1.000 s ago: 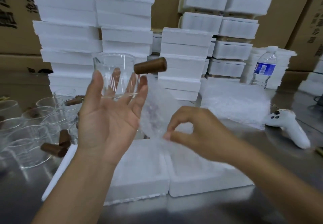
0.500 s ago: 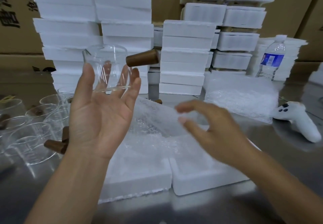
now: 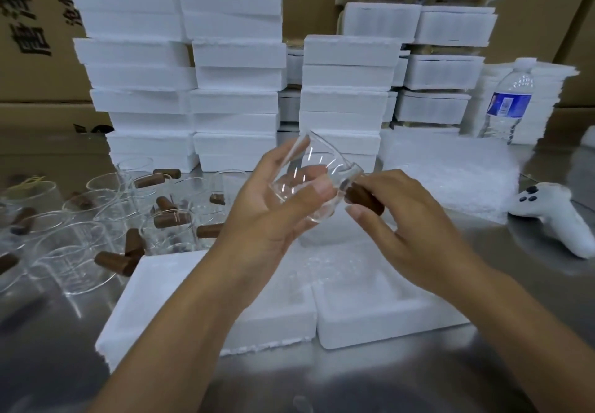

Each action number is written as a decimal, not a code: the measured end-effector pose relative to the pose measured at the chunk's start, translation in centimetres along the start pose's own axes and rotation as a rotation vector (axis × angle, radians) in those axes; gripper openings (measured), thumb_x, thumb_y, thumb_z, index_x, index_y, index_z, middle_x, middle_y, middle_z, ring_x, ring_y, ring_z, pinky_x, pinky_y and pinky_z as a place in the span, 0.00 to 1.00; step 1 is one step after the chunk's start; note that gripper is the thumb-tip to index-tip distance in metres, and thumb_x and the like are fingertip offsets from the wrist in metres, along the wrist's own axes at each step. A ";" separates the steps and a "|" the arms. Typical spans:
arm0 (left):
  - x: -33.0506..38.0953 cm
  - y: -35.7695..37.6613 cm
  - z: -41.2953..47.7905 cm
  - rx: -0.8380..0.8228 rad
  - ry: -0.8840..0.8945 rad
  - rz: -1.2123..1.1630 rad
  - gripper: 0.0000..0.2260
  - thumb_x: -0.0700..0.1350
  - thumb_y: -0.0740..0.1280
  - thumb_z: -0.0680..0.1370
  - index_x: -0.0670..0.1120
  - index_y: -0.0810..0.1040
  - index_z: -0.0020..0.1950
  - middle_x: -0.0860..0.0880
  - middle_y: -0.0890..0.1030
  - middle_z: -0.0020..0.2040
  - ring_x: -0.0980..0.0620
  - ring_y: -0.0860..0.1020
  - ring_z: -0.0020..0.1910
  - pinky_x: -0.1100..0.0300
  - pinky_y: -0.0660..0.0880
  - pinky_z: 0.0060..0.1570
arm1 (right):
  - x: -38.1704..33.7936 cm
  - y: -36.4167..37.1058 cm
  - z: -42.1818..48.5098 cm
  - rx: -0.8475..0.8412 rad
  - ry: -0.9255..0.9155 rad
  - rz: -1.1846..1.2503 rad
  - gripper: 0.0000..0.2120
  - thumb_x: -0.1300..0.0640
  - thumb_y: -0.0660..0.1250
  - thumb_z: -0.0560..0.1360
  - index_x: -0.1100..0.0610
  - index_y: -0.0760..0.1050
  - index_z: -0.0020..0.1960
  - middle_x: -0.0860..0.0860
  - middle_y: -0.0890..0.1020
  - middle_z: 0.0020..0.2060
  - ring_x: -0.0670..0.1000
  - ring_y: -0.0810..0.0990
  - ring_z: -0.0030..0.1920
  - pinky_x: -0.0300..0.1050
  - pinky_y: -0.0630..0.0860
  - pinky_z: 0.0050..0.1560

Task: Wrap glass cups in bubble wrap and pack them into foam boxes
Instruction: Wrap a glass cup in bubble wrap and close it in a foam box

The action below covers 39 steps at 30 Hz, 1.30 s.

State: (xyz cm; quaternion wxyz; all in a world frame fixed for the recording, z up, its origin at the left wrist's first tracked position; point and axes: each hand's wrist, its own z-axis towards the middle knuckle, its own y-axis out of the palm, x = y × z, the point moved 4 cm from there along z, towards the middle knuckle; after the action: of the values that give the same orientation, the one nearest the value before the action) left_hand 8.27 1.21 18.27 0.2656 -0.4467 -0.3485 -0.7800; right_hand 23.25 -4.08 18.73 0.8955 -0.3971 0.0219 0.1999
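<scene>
My left hand (image 3: 267,216) holds a clear glass cup (image 3: 309,174) tilted on its side, above the middle of the table. The cup's brown wooden handle (image 3: 363,198) points right, and my right hand (image 3: 405,229) has its fingers on that handle. Below my hands lies a sheet of bubble wrap (image 3: 328,267) draped over two open white foam boxes (image 3: 380,322). Several more glass cups with brown handles (image 3: 74,251) stand and lie at the left.
Tall stacks of white foam boxes (image 3: 235,103) line the back. A pile of bubble wrap sheets (image 3: 450,171) sits at back right, beside a water bottle (image 3: 505,106). A white controller (image 3: 553,213) lies at the right on the steel table (image 3: 531,284).
My left hand has come down and to the right with the cup, tipping it over. My right hand let go of the bubble wrap sheet, which now lies on the boxes, and went to the cup's handle.
</scene>
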 end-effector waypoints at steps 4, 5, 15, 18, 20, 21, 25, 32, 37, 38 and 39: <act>-0.4 -0.1 0.0 0.005 0.018 0.098 0.26 0.50 0.76 0.64 0.60 0.76 0.62 0.50 0.82 0.56 0.47 0.80 0.57 0.49 0.76 0.58 | 0.5 0.3 -0.3 -0.084 0.040 0.057 0.16 0.41 0.53 0.77 0.49 0.73 0.54 0.40 0.75 0.41 0.45 0.70 0.44 0.38 0.69 0.45; -0.5 -0.1 0.0 0.009 0.026 0.127 0.26 0.52 0.75 0.63 0.61 0.76 0.60 0.51 0.82 0.56 0.47 0.80 0.58 0.47 0.75 0.59 | 0.6 0.4 -0.3 -0.104 0.060 0.068 0.17 0.39 0.52 0.77 0.48 0.72 0.54 0.41 0.76 0.41 0.45 0.71 0.44 0.40 0.70 0.45; -2.5 0.5 -0.4 0.021 -0.099 0.719 0.34 0.62 0.72 0.64 0.60 0.64 0.68 0.62 0.77 0.54 0.66 0.79 0.44 0.74 0.73 0.38 | 3.3 -1.7 0.0 0.196 0.277 0.053 0.11 0.51 0.61 0.77 0.52 0.77 0.55 0.36 0.74 0.35 0.43 0.73 0.35 0.39 0.67 0.35; -2.5 0.8 -0.7 0.012 0.042 1.071 0.14 0.54 0.66 0.75 0.59 0.73 0.60 0.60 0.77 0.41 0.63 0.74 0.36 0.66 0.71 0.38 | 4.1 -1.9 -0.2 0.269 0.363 0.113 0.09 0.51 0.63 0.77 0.51 0.78 0.54 0.42 0.77 0.39 0.47 0.73 0.43 0.32 0.67 0.42; -2.6 1.0 -1.0 -0.022 0.070 1.234 0.10 0.55 0.63 0.77 0.60 0.74 0.58 0.58 0.76 0.36 0.62 0.73 0.36 0.61 0.72 0.40 | 4.4 -1.8 -0.3 0.266 0.397 0.099 0.10 0.52 0.65 0.76 0.50 0.79 0.55 0.41 0.73 0.41 0.47 0.71 0.48 0.27 0.65 0.44; -2.6 1.1 -1.1 -0.027 0.066 1.275 0.10 0.55 0.63 0.78 0.60 0.74 0.59 0.57 0.76 0.34 0.61 0.73 0.37 0.59 0.74 0.42 | 4.5 -1.7 -0.3 0.258 0.411 0.089 0.10 0.52 0.65 0.76 0.50 0.79 0.56 0.40 0.70 0.41 0.46 0.69 0.49 0.24 0.64 0.45; -2.6 0.8 -1.1 0.011 0.040 1.387 0.13 0.59 0.62 0.77 0.59 0.73 0.61 0.56 0.70 0.31 0.57 0.71 0.36 0.59 0.70 0.38 | 4.7 -1.5 -0.3 0.233 0.434 0.067 0.12 0.52 0.67 0.75 0.50 0.79 0.58 0.42 0.69 0.40 0.45 0.67 0.49 0.22 0.62 0.44; -2.5 -0.1 -0.9 0.129 -0.052 1.405 0.06 0.58 0.65 0.76 0.59 0.77 0.50 0.58 0.69 0.32 0.58 0.71 0.34 0.62 0.65 0.32 | 4.6 -1.7 -0.1 0.281 0.467 0.254 0.09 0.53 0.67 0.75 0.37 0.76 0.48 0.47 0.72 0.41 0.44 0.73 0.46 0.23 0.64 0.46; -1.9 -0.7 -0.6 0.229 0.002 1.250 0.08 0.53 0.66 0.76 0.56 0.74 0.37 0.54 0.70 0.24 0.57 0.70 0.25 0.62 0.61 0.27 | 4.8 -1.9 0.0 0.308 0.542 0.450 0.11 0.52 0.69 0.74 0.34 0.75 0.43 0.50 0.80 0.46 0.43 0.77 0.47 0.41 0.71 0.52; -1.7 -0.9 -0.5 0.262 0.030 1.184 0.08 0.52 0.66 0.76 0.55 0.74 0.37 0.55 0.70 0.22 0.58 0.70 0.25 0.64 0.61 0.26 | 5.1 -2.0 0.0 0.314 0.554 0.463 0.10 0.51 0.69 0.74 0.35 0.75 0.43 0.49 0.80 0.45 0.41 0.77 0.46 0.39 0.71 0.50; -1.5 -1.0 -0.3 0.293 0.063 1.124 0.08 0.51 0.66 0.76 0.55 0.74 0.37 0.56 0.70 0.21 0.59 0.70 0.24 0.67 0.61 0.25 | 5.3 -2.2 -0.1 0.319 0.566 0.462 0.09 0.51 0.69 0.74 0.35 0.76 0.44 0.49 0.80 0.45 0.40 0.77 0.44 0.37 0.70 0.48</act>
State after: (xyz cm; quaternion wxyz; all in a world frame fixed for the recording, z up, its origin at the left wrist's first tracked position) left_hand 8.03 1.74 16.50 0.7081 -0.4984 -0.1542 -0.4759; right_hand 28.98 -3.65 19.18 0.8361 -0.2769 0.3871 0.2728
